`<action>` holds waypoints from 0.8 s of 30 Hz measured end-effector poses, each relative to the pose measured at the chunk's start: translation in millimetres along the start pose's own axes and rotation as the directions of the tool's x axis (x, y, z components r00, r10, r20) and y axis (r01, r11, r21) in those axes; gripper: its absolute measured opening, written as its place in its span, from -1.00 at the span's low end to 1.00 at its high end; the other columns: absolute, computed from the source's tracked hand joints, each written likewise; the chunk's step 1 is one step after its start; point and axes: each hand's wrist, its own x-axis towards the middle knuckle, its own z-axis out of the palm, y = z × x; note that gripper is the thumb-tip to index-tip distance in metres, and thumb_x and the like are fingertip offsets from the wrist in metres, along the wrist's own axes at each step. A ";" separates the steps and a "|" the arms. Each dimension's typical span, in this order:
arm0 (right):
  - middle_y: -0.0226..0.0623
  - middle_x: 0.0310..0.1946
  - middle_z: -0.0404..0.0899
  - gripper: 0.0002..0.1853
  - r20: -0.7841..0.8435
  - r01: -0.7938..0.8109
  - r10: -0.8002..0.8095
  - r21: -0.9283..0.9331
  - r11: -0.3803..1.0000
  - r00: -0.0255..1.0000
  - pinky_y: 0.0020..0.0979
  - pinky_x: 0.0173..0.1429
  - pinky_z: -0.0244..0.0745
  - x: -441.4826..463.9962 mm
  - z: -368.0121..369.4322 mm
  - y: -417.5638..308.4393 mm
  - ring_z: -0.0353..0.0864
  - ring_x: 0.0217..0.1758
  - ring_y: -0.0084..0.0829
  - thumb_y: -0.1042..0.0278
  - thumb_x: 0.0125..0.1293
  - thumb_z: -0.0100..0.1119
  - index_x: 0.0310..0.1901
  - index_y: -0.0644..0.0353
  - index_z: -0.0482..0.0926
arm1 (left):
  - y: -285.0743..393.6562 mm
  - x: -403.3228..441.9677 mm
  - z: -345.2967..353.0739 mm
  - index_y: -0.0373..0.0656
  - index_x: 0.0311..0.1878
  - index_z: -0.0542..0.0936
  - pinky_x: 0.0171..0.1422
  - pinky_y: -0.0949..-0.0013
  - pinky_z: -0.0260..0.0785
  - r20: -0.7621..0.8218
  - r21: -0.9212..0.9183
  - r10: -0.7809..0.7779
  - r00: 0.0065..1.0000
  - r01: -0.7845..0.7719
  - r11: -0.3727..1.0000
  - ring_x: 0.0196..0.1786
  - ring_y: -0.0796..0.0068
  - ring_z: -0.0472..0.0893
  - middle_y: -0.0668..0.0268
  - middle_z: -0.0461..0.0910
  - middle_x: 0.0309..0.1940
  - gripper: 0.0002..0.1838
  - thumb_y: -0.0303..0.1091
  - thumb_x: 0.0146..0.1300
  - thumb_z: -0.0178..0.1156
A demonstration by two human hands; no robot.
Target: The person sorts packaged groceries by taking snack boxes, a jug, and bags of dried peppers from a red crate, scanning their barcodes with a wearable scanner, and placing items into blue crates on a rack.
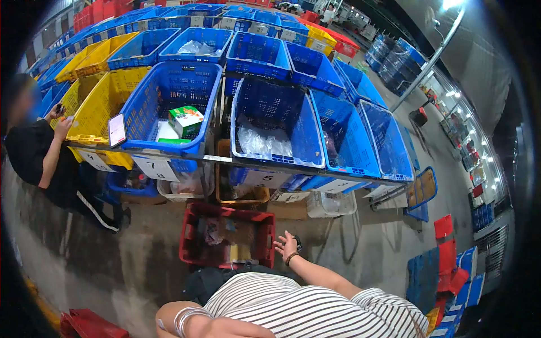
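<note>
My right hand [287,245] is stretched out with its fingers spread, just right of the red crate [193,261] on the floor. A small dark thing shows beside its wrist; I cannot make out what it is. Inside the crate lie a crumpled plastic bag [212,232] and a pale yellow item [240,252]. My left hand [234,328] is at the bottom edge, in front of my striped shirt, with bangles at the wrist. Its fingers are mostly cut off by the frame.
Numbered racks carry blue crates [186,67] and yellow crates [107,107]. One blue crate holds a green and white box [186,120]; another holds clear plastic bags [262,141]. A phone [116,130] rests on a crate rim. Another person [42,146] stands at left.
</note>
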 end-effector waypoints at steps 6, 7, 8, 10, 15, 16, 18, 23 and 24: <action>-0.23 0.07 0.39 -0.51 0.026 -0.004 0.005 -0.040 0.999 1.000 -0.36 -0.42 0.53 7.6 -0.8 5.3 0.62 -0.24 -0.26 -0.05 0.27 0.03 0.11 -0.03 0.17 | 0.9 -4.6 -0.8 0.12 0.22 0.16 -0.54 0.38 0.36 0.043 0.023 -0.007 0.999 0.006 1.000 -0.71 0.48 0.28 0.40 0.25 -0.74 -0.34 -0.60 0.07 0.14; -0.23 0.07 0.39 -0.52 0.022 -0.004 0.005 -0.047 0.999 1.000 -0.35 -0.41 0.53 8.0 0.3 5.7 0.62 -0.24 -0.26 -0.05 0.27 0.03 0.10 -0.03 0.17 | 0.6 -4.7 -0.6 0.12 0.22 0.16 -0.54 0.38 0.36 0.036 0.036 -0.001 0.999 0.000 0.999 -0.71 0.48 0.28 0.40 0.25 -0.74 -0.34 -0.60 0.07 0.14; -0.23 0.07 0.39 -0.52 0.019 -0.004 0.005 -0.054 0.999 1.000 -0.35 -0.41 0.53 9.0 2.0 5.3 0.62 -0.24 -0.26 -0.05 0.27 0.03 0.10 -0.03 0.17 | 0.9 -3.9 -1.1 0.12 0.21 0.17 -0.54 0.38 0.37 0.037 0.033 -0.008 0.999 0.007 0.999 -0.71 0.48 0.28 0.40 0.24 -0.74 -0.34 -0.60 0.07 0.14; -0.23 0.06 0.40 -0.53 0.035 0.001 0.001 -0.060 0.998 0.999 -0.34 -0.39 0.53 9.7 2.5 6.9 0.62 -0.23 -0.26 -0.05 0.27 0.03 0.09 -0.03 0.18 | 2.2 -2.5 -1.7 0.14 0.20 0.19 -0.53 0.37 0.38 0.038 0.021 -0.029 0.999 0.028 0.999 -0.71 0.48 0.28 0.41 0.23 -0.73 -0.35 -0.59 0.07 0.14; -0.22 0.05 0.42 -0.52 0.050 -0.011 0.014 -0.074 0.997 0.999 -0.34 -0.37 0.52 8.5 7.6 11.1 0.62 -0.22 -0.26 -0.05 0.28 0.03 0.11 -0.04 0.19 | -1.3 1.4 -3.2 0.18 0.18 0.22 -0.52 0.37 0.39 0.039 -0.009 0.010 0.999 -0.010 1.000 -0.71 0.48 0.30 0.41 0.24 -0.71 -0.36 -0.59 0.05 0.15; -0.22 0.06 0.42 -0.53 0.054 -0.010 0.015 -0.083 0.996 0.998 -0.34 -0.38 0.52 5.5 8.3 12.0 0.62 -0.22 -0.26 -0.04 0.28 0.03 0.12 -0.05 0.19 | -0.8 1.5 -4.7 0.19 0.18 0.22 -0.52 0.37 0.40 0.057 -0.012 0.006 0.998 -0.005 1.000 -0.71 0.48 0.30 0.41 0.25 -0.70 -0.35 -0.59 0.05 0.16; -0.23 0.07 0.42 -0.52 0.059 -0.009 0.014 -0.091 0.996 0.998 -0.35 -0.38 0.52 3.8 9.3 13.0 0.62 -0.21 -0.26 -0.04 0.28 0.02 0.13 -0.06 0.20 | -0.3 -1.1 -7.1 0.19 0.21 0.22 -0.53 0.37 0.38 0.062 -0.002 -0.005 0.998 0.005 1.000 -0.71 0.48 0.30 0.41 0.26 -0.69 -0.32 -0.60 0.04 0.16; -0.23 0.12 0.40 -0.45 0.073 -0.020 0.030 -0.138 0.990 0.997 -0.34 -0.36 0.51 7.1 11.6 25.8 0.60 -0.21 -0.28 -0.10 0.26 0.02 0.20 -0.10 0.18 | 9.3 -4.5 -20.2 0.10 0.22 0.28 -0.58 0.38 0.32 -0.056 0.023 -0.089 0.994 0.091 0.996 -0.72 0.47 0.28 0.41 0.29 -0.68 -0.33 -0.63 0.02 0.18; -0.23 0.12 0.39 -0.44 0.084 -0.031 0.043 -0.144 0.989 0.996 -0.34 -0.37 0.51 7.9 13.0 25.4 0.60 -0.22 -0.28 -0.12 0.25 0.02 0.21 -0.11 0.18 | 12.3 -8.5 -23.9 0.10 0.26 0.28 -0.60 0.39 0.31 -0.079 0.031 -0.052 0.996 0.055 0.998 -0.73 0.48 0.28 0.38 0.29 -0.69 -0.31 -0.61 0.04 0.20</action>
